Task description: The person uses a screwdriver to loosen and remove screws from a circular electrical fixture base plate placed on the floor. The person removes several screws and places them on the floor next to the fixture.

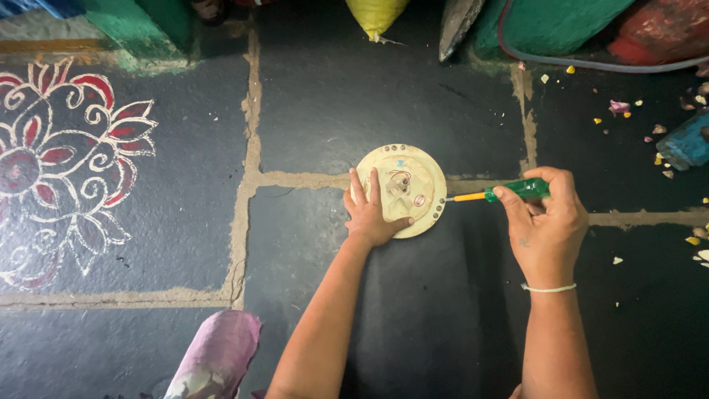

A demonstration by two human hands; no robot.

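Note:
A round cream-coloured disc [410, 174] with wires and small parts on its face lies flat on the dark stone floor [369, 96]. My left hand [369, 213] rests flat on the disc's left and lower part, fingers spread, pressing it down. My right hand [545, 222] is closed around a screwdriver [502, 193] with a green handle and yellow shaft. The screwdriver lies nearly level, and its tip touches the disc's right rim near a row of small holes.
A red and white floral floor drawing [63, 159] fills the left. Green, yellow and red sacks [550, 22] line the far edge. A blue object [687, 142] and scattered petals lie at right. A cloth-covered knee [214, 358] shows at bottom left.

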